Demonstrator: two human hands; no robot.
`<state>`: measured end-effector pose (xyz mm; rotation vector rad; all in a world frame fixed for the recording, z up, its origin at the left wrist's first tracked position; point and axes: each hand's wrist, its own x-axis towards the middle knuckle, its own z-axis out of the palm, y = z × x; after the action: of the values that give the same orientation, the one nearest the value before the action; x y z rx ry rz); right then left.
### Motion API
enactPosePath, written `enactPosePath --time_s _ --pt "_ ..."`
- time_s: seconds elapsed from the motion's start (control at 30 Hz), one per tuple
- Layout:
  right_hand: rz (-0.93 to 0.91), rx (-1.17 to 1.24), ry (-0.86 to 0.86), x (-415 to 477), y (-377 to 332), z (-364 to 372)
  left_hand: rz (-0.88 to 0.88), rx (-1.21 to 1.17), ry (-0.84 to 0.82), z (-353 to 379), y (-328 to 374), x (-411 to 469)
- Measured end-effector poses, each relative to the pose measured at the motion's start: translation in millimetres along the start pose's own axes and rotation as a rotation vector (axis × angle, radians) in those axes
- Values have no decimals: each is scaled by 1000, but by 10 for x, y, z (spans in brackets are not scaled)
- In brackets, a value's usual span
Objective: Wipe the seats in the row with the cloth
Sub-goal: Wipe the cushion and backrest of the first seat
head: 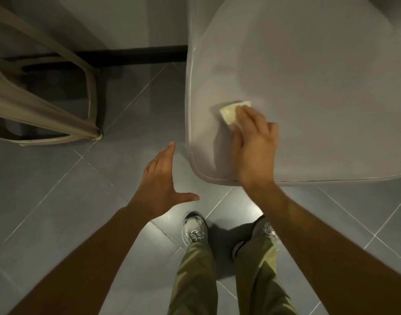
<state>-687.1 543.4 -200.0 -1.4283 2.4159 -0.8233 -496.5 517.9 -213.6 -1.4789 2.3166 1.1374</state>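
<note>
We count two seats: a padded grey seat (308,87) with pale piping and rounded corners, and a beige seat (24,98) to its left. One small, cream, folded cloth (228,112) lies near the grey seat's front left corner, pressed down by the flat fingers of our right hand (254,142). Our left hand (160,183) hangs spread, released, holding nothing, over the glossy grey-tiled floor (58,189).

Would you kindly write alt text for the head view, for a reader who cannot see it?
Seen from above, a person's right hand presses a pale cloth flat on a grey seat cushion. The left hand hovers open over the tiled floor, and another seat stands to the left.
</note>
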Motion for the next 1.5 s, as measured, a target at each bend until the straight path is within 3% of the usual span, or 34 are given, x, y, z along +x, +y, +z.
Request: enactPosePath --time_s 0.1,0.23,0.3,0.4,0.5,0.63,0.73,0.87,1.0,1.07,1.17,1.27,1.33,1.4,1.5 --pt "-4 -72 3 -205 -50 204 -33 74 -6 -58 -126 -8" --pt "-403 5 -330 -638 -149 196 -82 170 -32 -153 -254 -40" --pt "-516 16 -330 -620 5 13 -63 183 -24 -185 -194 -17" --pt "-192 54 -53 -368 465 -339 89 191 29 -166 65 110" --pt "87 -105 184 -56 1092 -722 238 231 55 -67 415 342" --pt "428 -207 239 10 1560 -927 260 301 104 77 669 553" --pt "351 -210 178 -209 1199 -596 226 353 93 114 672 573" --pt "78 49 120 -584 409 -148 214 350 78 72 701 554" --pt "-31 152 54 -533 615 -448 243 378 42 24 683 508" --pt "5 36 145 -392 1063 -772 250 392 39 20 676 478" --pt "215 -139 245 -185 1820 -1373 237 385 47 49 710 429" --pt "425 -136 187 -117 2235 -1674 227 390 77 102 810 413" --pt "449 -161 180 -124 2255 -1538 220 394 79 144 895 430" --pt "313 -155 185 -142 2013 -1240 195 391 79 166 1014 461" --pt "-45 -48 72 -265 1386 -819 196 391 70 191 1223 546"
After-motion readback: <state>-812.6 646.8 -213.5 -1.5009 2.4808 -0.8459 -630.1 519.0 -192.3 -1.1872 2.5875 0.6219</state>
